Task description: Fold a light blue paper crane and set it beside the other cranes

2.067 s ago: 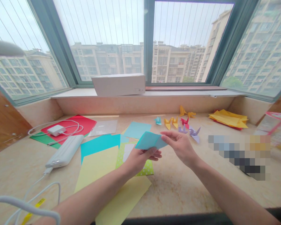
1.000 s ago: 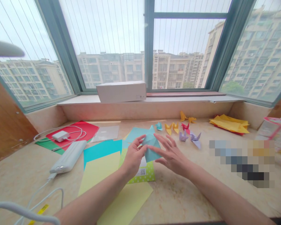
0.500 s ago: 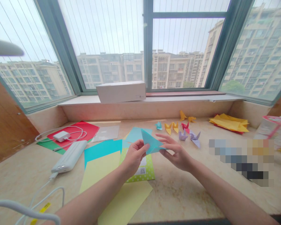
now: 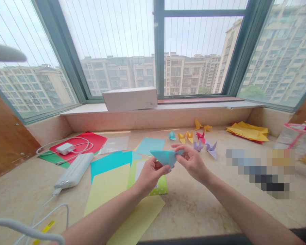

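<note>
desk [image 4: 206, 211]: blue paper [image 4: 164, 157] now folded smaller, both hands pinching.

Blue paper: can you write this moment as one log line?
left hand: holds folded blue paper | right hand: pinches its right tip | paper: lifted above table

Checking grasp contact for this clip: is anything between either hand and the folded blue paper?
Nothing visible. The left hand and right hand both pinch the folded blue paper directly, holding it in the air above the loose sheets on the counter.
</note>
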`<move>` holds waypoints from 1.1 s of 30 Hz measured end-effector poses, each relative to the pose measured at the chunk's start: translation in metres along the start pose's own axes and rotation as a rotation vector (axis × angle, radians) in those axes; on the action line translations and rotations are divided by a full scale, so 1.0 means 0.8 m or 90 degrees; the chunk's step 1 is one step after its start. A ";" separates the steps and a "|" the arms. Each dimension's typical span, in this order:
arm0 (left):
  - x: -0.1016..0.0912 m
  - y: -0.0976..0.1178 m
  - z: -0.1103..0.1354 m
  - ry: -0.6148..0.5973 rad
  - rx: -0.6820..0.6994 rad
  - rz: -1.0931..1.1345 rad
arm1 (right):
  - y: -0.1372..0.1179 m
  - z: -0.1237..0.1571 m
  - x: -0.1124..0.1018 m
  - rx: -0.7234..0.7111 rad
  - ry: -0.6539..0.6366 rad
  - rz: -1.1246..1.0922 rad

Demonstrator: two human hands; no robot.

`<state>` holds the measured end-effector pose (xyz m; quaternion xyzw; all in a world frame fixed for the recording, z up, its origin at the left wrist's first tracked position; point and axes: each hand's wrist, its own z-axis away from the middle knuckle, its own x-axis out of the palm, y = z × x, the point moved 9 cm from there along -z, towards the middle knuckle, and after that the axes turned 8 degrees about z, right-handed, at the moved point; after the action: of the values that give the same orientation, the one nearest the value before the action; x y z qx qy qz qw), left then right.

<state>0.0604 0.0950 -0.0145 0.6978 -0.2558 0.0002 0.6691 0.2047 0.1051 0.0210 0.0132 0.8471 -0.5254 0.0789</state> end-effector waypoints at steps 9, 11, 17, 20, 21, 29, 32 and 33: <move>0.004 0.008 -0.001 0.024 0.034 -0.043 | 0.006 0.001 -0.006 0.060 0.030 0.066; 0.006 0.009 0.001 0.022 0.032 -0.053 | 0.005 0.001 -0.007 0.052 0.048 0.038; 0.013 -0.011 0.004 -0.028 -0.038 -0.077 | -0.003 0.001 -0.007 0.042 0.075 -0.036; 0.015 -0.018 0.005 -0.047 -0.054 -0.069 | -0.007 0.000 -0.011 0.038 0.099 -0.040; 0.015 -0.018 0.005 -0.046 -0.052 -0.062 | -0.007 0.000 -0.012 0.038 0.103 -0.042; 0.017 -0.016 0.005 -0.031 -0.045 -0.068 | 0.000 0.002 -0.010 0.041 0.113 -0.029; 0.015 -0.017 0.001 -0.011 -0.034 -0.067 | 0.000 0.003 -0.010 0.052 0.119 -0.016; 0.014 -0.016 -0.001 -0.005 -0.026 -0.065 | 0.002 0.002 -0.008 0.061 0.115 -0.033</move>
<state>0.0748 0.0913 -0.0228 0.6960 -0.2225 -0.0417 0.6814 0.2117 0.1045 0.0200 0.0423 0.8246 -0.5640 -0.0121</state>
